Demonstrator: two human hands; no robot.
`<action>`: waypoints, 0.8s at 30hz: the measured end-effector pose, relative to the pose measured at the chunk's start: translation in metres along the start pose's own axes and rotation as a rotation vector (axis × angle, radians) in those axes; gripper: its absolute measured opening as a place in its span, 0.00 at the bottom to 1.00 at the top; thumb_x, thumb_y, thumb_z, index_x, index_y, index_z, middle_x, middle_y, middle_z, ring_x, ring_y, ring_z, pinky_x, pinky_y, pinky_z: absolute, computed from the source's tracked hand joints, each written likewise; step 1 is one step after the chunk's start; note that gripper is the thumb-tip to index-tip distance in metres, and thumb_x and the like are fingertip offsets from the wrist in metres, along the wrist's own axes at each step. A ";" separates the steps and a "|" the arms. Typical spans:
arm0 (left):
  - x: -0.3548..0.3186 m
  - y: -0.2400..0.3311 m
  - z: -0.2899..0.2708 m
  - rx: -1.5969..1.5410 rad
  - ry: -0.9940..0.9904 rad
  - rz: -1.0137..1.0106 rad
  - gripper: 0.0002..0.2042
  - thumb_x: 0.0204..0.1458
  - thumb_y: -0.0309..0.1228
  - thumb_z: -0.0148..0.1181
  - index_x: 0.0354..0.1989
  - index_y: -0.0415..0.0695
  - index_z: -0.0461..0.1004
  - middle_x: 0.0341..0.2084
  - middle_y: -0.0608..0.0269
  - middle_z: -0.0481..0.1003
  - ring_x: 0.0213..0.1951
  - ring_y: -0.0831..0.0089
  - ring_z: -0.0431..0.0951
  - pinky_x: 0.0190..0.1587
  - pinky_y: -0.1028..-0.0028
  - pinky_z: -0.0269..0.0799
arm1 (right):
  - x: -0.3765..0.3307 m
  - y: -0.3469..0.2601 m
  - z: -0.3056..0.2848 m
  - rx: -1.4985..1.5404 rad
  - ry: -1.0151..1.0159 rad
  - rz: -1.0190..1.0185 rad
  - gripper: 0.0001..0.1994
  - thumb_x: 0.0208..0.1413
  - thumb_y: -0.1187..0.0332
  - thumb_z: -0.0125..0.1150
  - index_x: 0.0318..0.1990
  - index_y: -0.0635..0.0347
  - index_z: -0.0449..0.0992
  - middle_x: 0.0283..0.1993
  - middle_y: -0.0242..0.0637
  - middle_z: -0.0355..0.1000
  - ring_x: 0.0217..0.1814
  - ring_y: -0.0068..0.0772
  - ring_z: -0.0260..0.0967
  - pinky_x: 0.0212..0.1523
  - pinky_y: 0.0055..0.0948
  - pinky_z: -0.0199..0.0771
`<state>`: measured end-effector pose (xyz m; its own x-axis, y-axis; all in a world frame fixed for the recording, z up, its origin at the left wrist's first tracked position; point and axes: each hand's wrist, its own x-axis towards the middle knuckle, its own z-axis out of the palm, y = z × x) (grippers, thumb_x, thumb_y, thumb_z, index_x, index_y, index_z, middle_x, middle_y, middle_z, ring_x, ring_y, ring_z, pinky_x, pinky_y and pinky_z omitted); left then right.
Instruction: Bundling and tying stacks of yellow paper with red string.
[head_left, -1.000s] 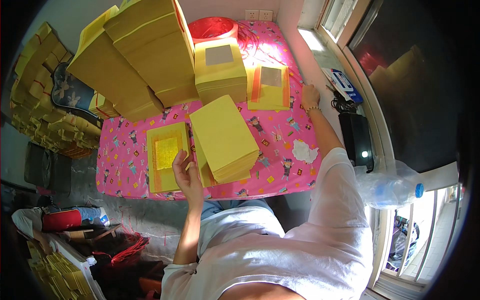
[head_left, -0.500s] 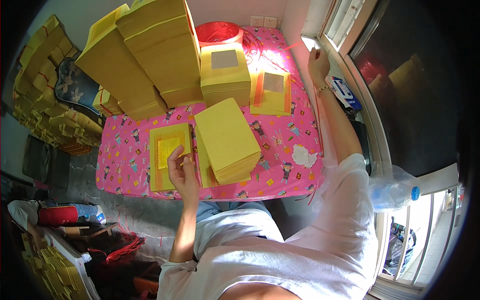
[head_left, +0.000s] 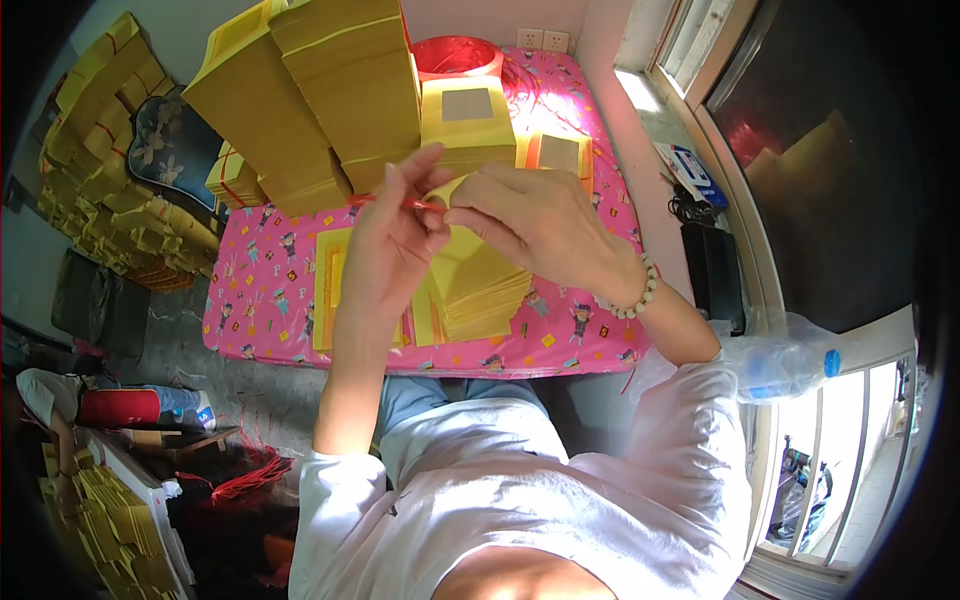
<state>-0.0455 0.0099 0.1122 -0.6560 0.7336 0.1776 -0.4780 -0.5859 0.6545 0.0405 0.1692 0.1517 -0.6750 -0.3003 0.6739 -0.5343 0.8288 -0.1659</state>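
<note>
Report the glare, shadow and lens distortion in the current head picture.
Head view: sunlight washes out the pink tablecloth near the red basin; head view: brightness behind the window bars at lower right burns to white; head view: the lower left below the red cord bundle sinks into shadow; head view: the fisheye bends the window frame, with blackened corners.
</note>
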 end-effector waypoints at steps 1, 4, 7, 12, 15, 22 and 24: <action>0.002 0.003 -0.005 -0.082 0.038 0.031 0.19 0.61 0.41 0.46 0.52 0.39 0.68 0.37 0.63 0.73 0.28 0.79 0.69 0.29 0.82 0.67 | -0.003 0.002 0.002 0.003 0.001 0.004 0.06 0.52 0.66 0.60 0.34 0.56 0.72 0.27 0.35 0.69 0.28 0.38 0.69 0.24 0.32 0.68; 0.002 0.011 -0.020 -0.243 0.000 0.035 0.15 0.61 0.36 0.47 0.48 0.38 0.69 0.38 0.58 0.72 0.33 0.73 0.73 0.36 0.77 0.74 | -0.011 0.024 0.004 -0.026 0.126 0.069 0.05 0.52 0.67 0.60 0.34 0.56 0.73 0.27 0.35 0.69 0.27 0.39 0.69 0.25 0.33 0.68; 0.011 0.013 -0.033 -0.313 0.014 0.072 0.12 0.60 0.32 0.48 0.46 0.36 0.69 0.38 0.55 0.71 0.39 0.68 0.74 0.44 0.72 0.76 | -0.021 0.040 0.004 -0.029 0.202 0.177 0.06 0.51 0.67 0.60 0.34 0.58 0.74 0.27 0.35 0.70 0.26 0.39 0.68 0.26 0.32 0.68; 0.026 0.007 -0.021 -0.053 -0.019 0.227 0.13 0.61 0.32 0.46 0.46 0.34 0.69 0.38 0.55 0.71 0.39 0.69 0.74 0.44 0.73 0.76 | -0.026 0.011 0.017 0.284 0.317 0.493 0.11 0.56 0.63 0.56 0.29 0.61 0.77 0.22 0.33 0.70 0.23 0.25 0.65 0.24 0.26 0.64; 0.025 0.002 -0.010 0.085 -0.014 0.253 0.14 0.61 0.33 0.46 0.46 0.33 0.68 0.36 0.55 0.72 0.38 0.70 0.75 0.44 0.73 0.76 | -0.020 0.013 0.027 0.741 0.044 0.783 0.16 0.60 0.56 0.52 0.34 0.59 0.78 0.24 0.27 0.69 0.21 0.17 0.62 0.25 0.22 0.65; 0.010 -0.017 -0.027 0.236 0.121 0.207 0.17 0.62 0.36 0.45 0.47 0.33 0.68 0.37 0.55 0.73 0.37 0.71 0.76 0.43 0.72 0.75 | -0.031 0.047 0.048 1.372 0.422 1.019 0.16 0.61 0.58 0.52 0.45 0.61 0.74 0.33 0.23 0.70 0.26 0.11 0.62 0.27 0.15 0.67; -0.001 -0.024 -0.044 0.319 0.271 0.228 0.18 0.62 0.38 0.45 0.48 0.34 0.69 0.39 0.58 0.73 0.36 0.74 0.75 0.40 0.75 0.74 | -0.046 0.059 0.055 1.323 0.402 1.084 0.16 0.61 0.58 0.52 0.46 0.61 0.73 0.33 0.23 0.69 0.27 0.11 0.62 0.27 0.14 0.67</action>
<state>-0.0593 0.0084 0.0644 -0.8723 0.4576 0.1725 -0.1290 -0.5555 0.8215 0.0124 0.2058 0.0710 -0.9273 0.3722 -0.0408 -0.1246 -0.4095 -0.9038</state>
